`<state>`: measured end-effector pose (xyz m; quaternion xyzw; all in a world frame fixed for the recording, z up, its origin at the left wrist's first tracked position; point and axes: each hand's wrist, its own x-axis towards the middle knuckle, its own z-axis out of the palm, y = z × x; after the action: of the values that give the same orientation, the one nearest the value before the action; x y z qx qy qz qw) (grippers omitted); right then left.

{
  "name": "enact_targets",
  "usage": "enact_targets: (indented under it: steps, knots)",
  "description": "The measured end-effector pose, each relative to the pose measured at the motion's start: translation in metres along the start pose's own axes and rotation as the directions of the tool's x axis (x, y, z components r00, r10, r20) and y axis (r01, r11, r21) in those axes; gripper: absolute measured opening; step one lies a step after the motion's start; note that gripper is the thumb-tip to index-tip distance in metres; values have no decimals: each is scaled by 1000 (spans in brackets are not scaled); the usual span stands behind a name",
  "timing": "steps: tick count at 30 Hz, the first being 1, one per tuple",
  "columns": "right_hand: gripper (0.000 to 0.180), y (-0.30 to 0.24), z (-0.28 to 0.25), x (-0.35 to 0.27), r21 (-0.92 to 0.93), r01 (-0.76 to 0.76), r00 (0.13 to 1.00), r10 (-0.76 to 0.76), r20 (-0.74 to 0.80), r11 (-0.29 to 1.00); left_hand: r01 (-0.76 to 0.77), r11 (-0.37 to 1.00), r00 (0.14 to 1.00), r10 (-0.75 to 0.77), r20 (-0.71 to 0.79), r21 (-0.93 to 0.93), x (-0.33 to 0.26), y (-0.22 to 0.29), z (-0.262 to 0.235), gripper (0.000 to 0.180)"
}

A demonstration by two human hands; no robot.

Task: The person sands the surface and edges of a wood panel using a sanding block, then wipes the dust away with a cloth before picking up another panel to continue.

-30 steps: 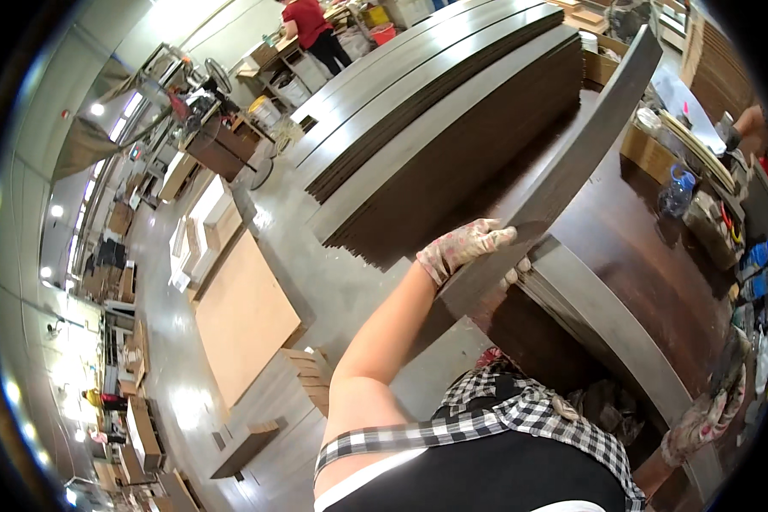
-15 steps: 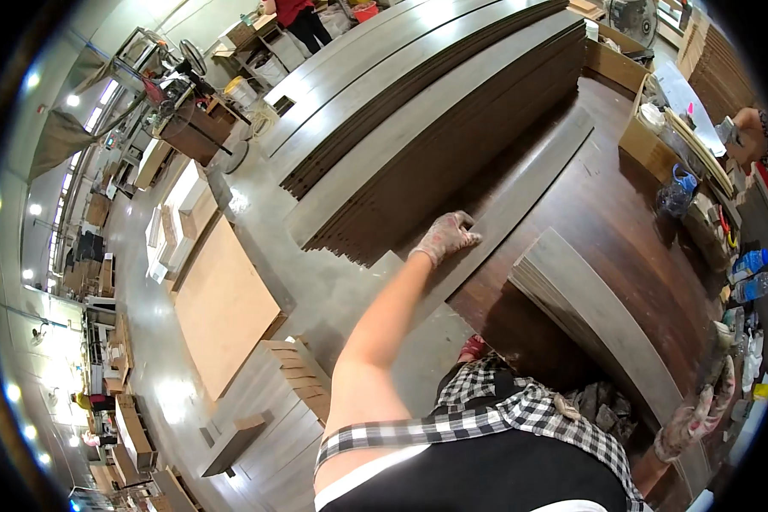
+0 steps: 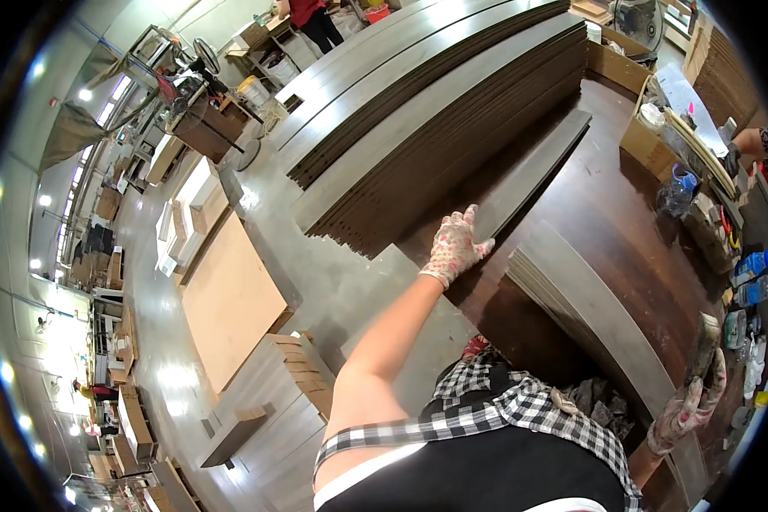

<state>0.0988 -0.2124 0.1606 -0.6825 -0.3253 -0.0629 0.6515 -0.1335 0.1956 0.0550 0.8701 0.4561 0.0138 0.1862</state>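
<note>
Lowered since a second ago, the long grey flat plank (image 3: 533,175) no longer tilts in the air; it lies flat on the dark brown wooden table (image 3: 606,222), and your left hand (image 3: 456,247) has come down with it.

Nearest you, your right hand (image 3: 687,408), in a flowered work glove, sits at the near end of a low stack of grey boards (image 3: 589,299) at the table's edge; you cannot tell whether its fingers are clenched or loose. Further out, your left hand's gloved fingers (image 3: 469,224) are spread flat on the plank's near end, pressing rather than gripping. From those fingers the plank's long axis runs away and to the right, so your left hand is much the nearer. Beyond it lie tall stacks of long dark boards (image 3: 435,111).
</note>
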Motion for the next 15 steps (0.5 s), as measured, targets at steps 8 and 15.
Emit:
enact_targets:
  steps: [8,15]
  knots:
    - [51,31,-21,-12,291,119,990,-134,31,949,-234,970,891,189,-413,-63,-53,28,-85,65]
    - [45,-8,11,-5,253,-23,997,40,-61,967,-235,929,710,366,-602,287,-47,69,-180,64]
